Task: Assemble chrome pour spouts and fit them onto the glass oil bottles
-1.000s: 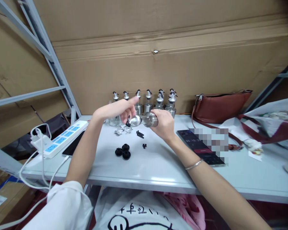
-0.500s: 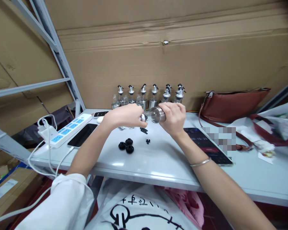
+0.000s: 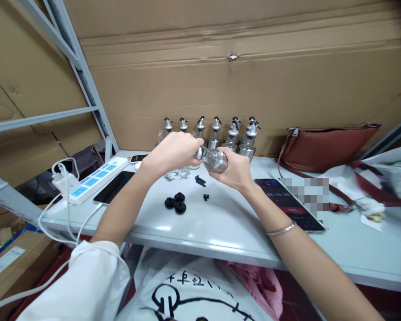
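Note:
A glass bottle [image 3: 214, 159] with a steel-coloured sleeve lies tilted in the air between my hands, its neck toward the left. My right hand [image 3: 234, 168] is wrapped round the sleeved base. At the neck, my left hand [image 3: 177, 154] grips a silver-and-black pourer top [image 3: 199, 153], mostly covered by the fingers. Below on the table are several black round stoppers [image 3: 179, 207], small black bits [image 3: 206, 197], black lever pieces [image 3: 200, 180] and clear caps [image 3: 183, 173] partly behind my left hand.
Several bottles with pourer tops [image 3: 246, 145] line the back by the cardboard wall. A power strip [image 3: 98, 180] and a phone [image 3: 115, 187] are at left. A tablet with a timer [image 3: 289, 209] and a brown bag [image 3: 327, 149] are at right.
Both hands have shifted slightly; my right hand has turned and lowered round the bottle's base, tilting its base end downward. The clear caps show more now.

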`<state>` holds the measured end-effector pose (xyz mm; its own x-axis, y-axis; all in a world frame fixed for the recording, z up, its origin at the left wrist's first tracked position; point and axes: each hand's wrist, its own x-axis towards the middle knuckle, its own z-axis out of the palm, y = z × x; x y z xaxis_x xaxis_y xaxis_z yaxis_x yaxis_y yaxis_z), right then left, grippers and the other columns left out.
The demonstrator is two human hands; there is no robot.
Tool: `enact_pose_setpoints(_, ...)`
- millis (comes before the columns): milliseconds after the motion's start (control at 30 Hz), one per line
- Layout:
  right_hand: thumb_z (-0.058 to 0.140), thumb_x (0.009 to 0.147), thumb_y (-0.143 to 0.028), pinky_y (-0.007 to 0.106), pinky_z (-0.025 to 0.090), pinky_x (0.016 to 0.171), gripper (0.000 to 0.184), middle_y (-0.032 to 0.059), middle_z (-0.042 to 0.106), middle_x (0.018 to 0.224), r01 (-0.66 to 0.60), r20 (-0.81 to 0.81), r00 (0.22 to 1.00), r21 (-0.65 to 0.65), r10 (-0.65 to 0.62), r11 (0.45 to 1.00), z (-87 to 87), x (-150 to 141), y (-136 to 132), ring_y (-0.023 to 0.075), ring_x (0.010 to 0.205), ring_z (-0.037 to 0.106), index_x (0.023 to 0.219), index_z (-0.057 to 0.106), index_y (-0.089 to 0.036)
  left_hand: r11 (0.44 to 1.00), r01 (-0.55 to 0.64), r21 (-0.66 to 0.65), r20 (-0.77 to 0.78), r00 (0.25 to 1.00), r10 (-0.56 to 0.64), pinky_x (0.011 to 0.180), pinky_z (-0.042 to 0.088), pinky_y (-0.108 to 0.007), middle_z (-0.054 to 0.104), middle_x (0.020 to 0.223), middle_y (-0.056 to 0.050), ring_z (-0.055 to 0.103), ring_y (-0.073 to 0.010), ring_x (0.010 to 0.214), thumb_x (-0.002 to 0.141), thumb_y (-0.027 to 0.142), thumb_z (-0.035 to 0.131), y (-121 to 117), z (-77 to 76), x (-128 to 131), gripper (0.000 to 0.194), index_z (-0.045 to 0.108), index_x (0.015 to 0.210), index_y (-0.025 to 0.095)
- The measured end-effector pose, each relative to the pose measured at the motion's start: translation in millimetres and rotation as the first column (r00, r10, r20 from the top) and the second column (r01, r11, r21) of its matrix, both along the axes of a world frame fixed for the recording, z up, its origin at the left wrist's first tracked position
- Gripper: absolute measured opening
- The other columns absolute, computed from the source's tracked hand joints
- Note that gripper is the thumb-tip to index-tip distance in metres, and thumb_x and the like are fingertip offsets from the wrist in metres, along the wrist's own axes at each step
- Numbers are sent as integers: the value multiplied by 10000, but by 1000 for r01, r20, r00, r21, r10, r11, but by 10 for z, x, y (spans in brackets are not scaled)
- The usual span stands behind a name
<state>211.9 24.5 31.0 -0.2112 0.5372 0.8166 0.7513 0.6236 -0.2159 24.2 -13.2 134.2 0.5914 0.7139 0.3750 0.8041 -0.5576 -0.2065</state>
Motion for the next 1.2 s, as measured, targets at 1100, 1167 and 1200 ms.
enact_pose_setpoints(1100, 727, 611, -462, 372, 474, 713, 478, 37, 602, 848, -317, -402, 910, -523, 99, 791, -31, 243, 210, 201, 765, 568, 929, 516, -174, 990, 107, 93, 520, 843, -140, 703, 370, -248, 519, 632, 15, 536, -152, 730, 729, 364, 671, 401, 57, -257, 254, 560, 867, 182)
enact_pose_setpoints(1167, 695, 635, -496, 357, 464, 682, 539, 14, 554, 799, -230, -368, 930, -530, 23, 817, -142, 271, 304, 181, 720, 535, 1006, 478, -170, 990, 81, 114, 515, 847, -128, 677, 364, -245, 519, 623, 16, 514, -134, 680, 733, 367, 664, 410, 70, -324, 243, 560, 847, 179)
enact_pose_setpoints(1200, 674, 654, -507, 346, 460, 659, 559, -3, 524, 761, -208, -356, 934, -535, 5, 819, -194, 284, 345, 170, 687, 518, 1040, 456, -167, 990, 69, 123, 516, 848, -123, 665, 362, -243, 520, 620, 17, 505, -126, 658, 735, 369, 660, 417, 73, -348, 240, 559, 840, 178)
